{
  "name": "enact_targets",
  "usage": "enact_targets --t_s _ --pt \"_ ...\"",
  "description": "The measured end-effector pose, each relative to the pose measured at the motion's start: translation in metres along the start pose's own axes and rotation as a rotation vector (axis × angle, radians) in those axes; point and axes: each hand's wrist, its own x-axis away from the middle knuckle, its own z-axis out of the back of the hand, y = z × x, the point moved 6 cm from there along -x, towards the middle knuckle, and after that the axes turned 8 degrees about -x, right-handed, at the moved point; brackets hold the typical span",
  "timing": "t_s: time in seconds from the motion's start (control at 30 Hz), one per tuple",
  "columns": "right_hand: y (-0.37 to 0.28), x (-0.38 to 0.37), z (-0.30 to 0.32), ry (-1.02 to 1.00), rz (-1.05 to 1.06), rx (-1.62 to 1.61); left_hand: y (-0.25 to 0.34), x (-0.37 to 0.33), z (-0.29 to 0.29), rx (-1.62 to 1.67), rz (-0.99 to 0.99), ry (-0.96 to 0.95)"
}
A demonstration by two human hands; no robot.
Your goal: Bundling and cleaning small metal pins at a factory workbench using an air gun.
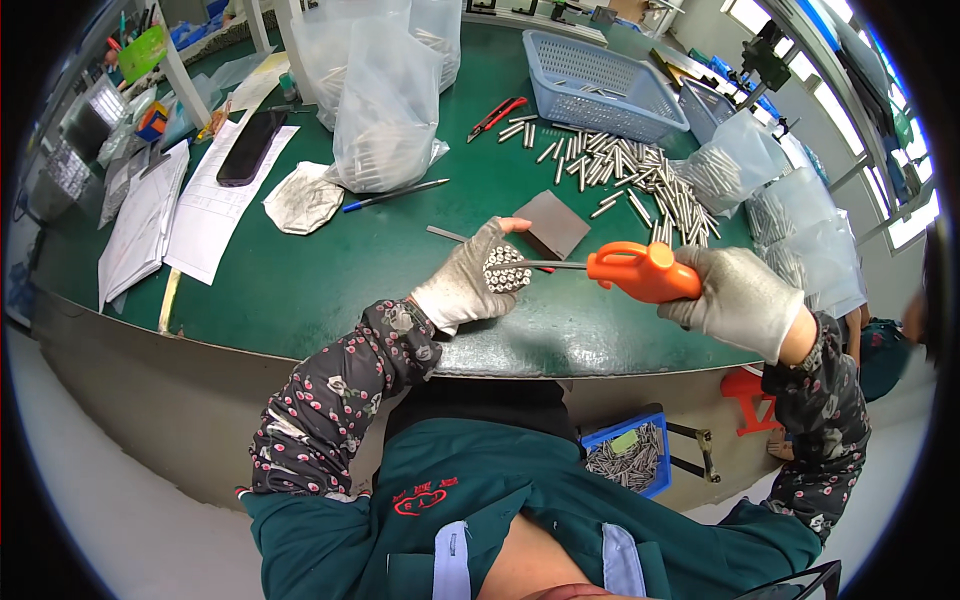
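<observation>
My left hand (pixel 472 280), in a white work glove, is closed around a bundle of short metal tubes (pixel 508 270), their round ends turned to the right. My gloved right hand (pixel 740 300) grips an orange air blow gun (pixel 640 272). Its long thin nozzle (pixel 560 265) crosses in front of the tube ends, and I cannot tell whether it touches them. Just beyond my hands lies a grey metal block (pixel 555 225) on the green table. A thin metal strip (pixel 445 234) lies by my left fingers, and a small red piece shows under the nozzle.
A heap of loose metal pins (pixel 640 175) spreads before a blue basket (pixel 600 90). Red-handled pliers (pixel 497 118), a pen (pixel 395 196), a cloth (pixel 304 198), a phone (pixel 252 148), papers and filled plastic bags (pixel 385 120) lie leftward. Below the table edge sits a blue bin (pixel 630 455) of pins.
</observation>
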Motion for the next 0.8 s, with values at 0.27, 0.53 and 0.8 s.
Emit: enact_targets --t_s 0.27,0.53,0.8 --pt "0.009 -0.006 -0.002 -0.020 -0.056 -0.067 0.000 -0.002 0.001 -0.044 -0.042 0.008" --pt "0.015 -0.002 -0.003 -0.039 -0.096 -0.108 -0.006 -0.004 0.002 -0.102 -0.002 0.039" --pt "0.018 0.000 -0.001 -0.025 -0.111 -0.134 -0.011 -0.004 0.004 -0.093 0.000 0.060"
